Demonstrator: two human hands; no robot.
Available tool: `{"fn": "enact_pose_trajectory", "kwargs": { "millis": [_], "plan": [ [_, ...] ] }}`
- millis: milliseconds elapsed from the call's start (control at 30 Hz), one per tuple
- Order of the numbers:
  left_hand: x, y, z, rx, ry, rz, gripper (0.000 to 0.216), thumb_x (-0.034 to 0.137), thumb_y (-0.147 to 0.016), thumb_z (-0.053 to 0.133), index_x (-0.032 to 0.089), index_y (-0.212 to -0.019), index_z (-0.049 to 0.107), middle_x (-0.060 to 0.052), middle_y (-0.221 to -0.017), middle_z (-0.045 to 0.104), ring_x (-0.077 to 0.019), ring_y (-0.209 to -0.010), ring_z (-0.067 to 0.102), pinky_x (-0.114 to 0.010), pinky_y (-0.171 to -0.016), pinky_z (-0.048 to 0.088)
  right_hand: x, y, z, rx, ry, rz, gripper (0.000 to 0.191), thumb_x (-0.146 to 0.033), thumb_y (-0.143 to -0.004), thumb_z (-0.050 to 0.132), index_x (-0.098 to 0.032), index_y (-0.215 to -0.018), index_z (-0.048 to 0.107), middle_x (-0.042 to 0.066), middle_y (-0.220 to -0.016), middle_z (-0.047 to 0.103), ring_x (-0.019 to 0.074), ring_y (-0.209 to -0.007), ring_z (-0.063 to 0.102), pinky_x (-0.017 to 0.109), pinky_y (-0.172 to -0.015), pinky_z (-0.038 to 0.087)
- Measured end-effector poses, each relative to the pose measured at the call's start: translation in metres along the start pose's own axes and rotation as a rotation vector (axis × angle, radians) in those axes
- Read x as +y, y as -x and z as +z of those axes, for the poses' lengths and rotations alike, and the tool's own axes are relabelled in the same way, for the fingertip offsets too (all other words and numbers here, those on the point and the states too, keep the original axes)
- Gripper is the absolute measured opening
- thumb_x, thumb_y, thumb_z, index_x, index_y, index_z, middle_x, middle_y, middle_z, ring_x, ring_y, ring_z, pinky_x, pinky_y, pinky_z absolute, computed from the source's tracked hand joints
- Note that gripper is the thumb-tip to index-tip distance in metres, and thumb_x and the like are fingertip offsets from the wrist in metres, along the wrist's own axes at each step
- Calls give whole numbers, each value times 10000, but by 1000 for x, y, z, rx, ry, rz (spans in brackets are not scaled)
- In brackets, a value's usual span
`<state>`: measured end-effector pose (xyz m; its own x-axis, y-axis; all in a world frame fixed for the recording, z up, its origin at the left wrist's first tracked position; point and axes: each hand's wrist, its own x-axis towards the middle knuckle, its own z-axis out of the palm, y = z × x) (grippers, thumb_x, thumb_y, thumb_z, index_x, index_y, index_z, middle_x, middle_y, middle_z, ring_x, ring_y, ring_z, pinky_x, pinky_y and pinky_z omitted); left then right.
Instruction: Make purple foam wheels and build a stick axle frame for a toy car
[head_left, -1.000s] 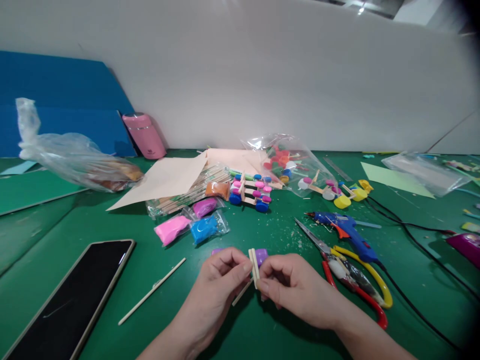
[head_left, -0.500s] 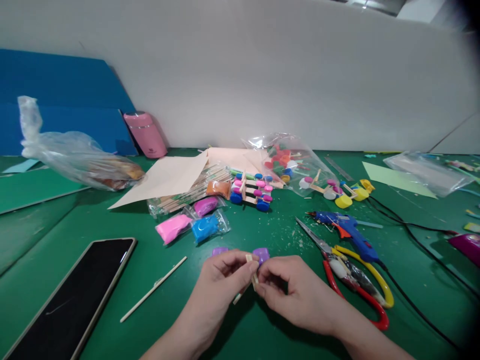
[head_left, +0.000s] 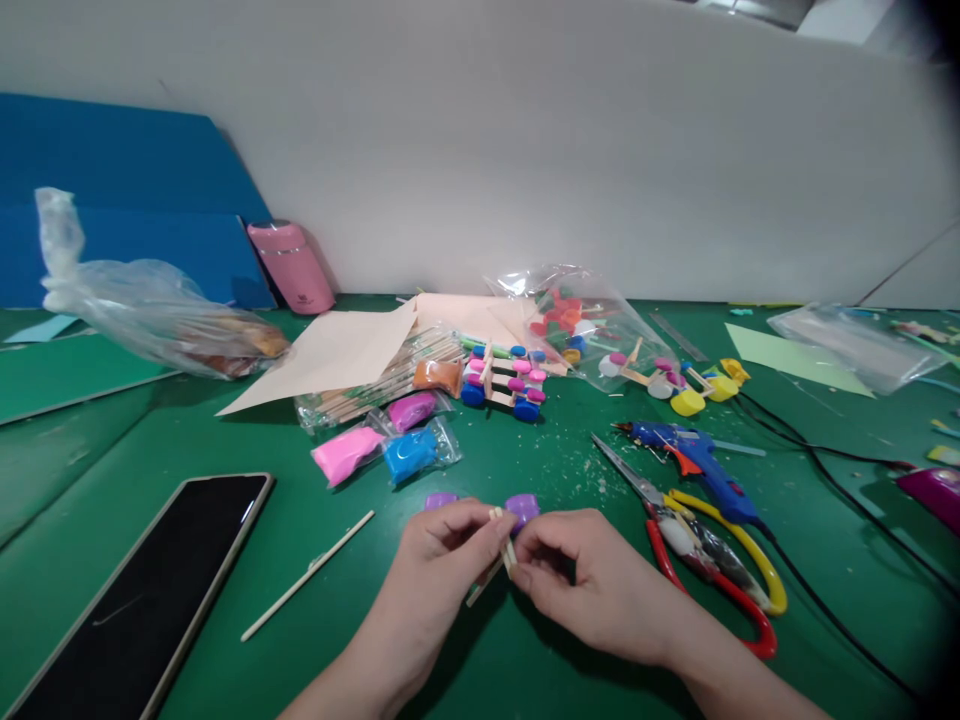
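Observation:
At the near middle of the green table, my left hand (head_left: 450,565) and my right hand (head_left: 592,585) meet around short pale wooden sticks (head_left: 508,548). My left thumb and fingers pinch the upper part of the sticks, while the right fingertips close on the lower end. Another stick end (head_left: 480,588) pokes out below the left thumb. Just beyond the fingers are two purple pieces, one on the left (head_left: 441,500) and one on the right (head_left: 523,508); whether they join the sticks is hidden by my hands.
A loose wooden stick (head_left: 307,577) and a phone (head_left: 142,600) lie to the left. Scissors (head_left: 750,615) and a blue glue gun (head_left: 690,455) with a cable sit to the right. Beyond are bagged clay packets (head_left: 349,455), a small stick car (head_left: 510,385) and a pink bottle (head_left: 292,268).
The wooden sticks have turned very slightly between my fingertips, showing two side by side more clearly. Both hands stay nearly in place.

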<state>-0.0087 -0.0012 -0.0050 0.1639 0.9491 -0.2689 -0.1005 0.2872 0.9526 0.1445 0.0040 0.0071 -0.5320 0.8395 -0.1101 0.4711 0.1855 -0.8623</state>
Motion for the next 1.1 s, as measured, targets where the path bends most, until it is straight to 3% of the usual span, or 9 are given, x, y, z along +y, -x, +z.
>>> {"fn": "enact_pose_trajectory", "kwargs": {
  "millis": [233,400,533,733,900,1100],
  "plan": [
    [-1,0,-2,-23,160,-83,188,285,-725,610,134,-614,623,23,-557,501,-78,-520,380,-202,-486,283,-2,0,4,25,-65,-12,52,-211,-770,532,-165,-752,549,-31,-648,510,83,-545,437,175,-502,357],
    [-2,0,0,-8,196,-106,177,282,-707,625,133,-611,630,19,-553,508,-86,-522,412,-203,-489,296,-1,-1,9,80,-10,-43,222,-296,-842,449,-165,-684,533,-39,-581,466,82,-519,397,181,-473,322],
    [-1,0,1,-10,226,-115,161,277,-698,636,132,-628,650,1,-592,558,-96,-551,456,-205,-509,317,0,-1,11,100,-46,-34,234,-298,-842,453,-159,-672,532,-39,-579,458,81,-523,382,186,-478,316],
    [4,3,-1,-104,295,-93,128,224,-671,668,147,-769,694,-18,-645,611,-82,-540,450,-201,-504,318,2,0,7,29,-402,74,218,-320,-804,516,-130,-720,584,-24,-583,513,63,-483,411,168,-442,326],
    [7,7,-4,-269,428,-104,158,210,-684,661,161,-830,699,-24,-665,631,-81,-558,483,-186,-499,331,11,0,6,-80,-784,115,276,-384,-707,620,-114,-660,586,-20,-509,543,36,-387,430,133,-368,324],
    [9,7,-5,-295,439,-95,169,243,-626,717,174,-781,709,-4,-629,622,-77,-545,496,-181,-508,351,14,1,8,-210,-956,122,240,-328,-690,657,-94,-653,615,-22,-489,559,14,-365,448,98,-347,322]
  ]
}}
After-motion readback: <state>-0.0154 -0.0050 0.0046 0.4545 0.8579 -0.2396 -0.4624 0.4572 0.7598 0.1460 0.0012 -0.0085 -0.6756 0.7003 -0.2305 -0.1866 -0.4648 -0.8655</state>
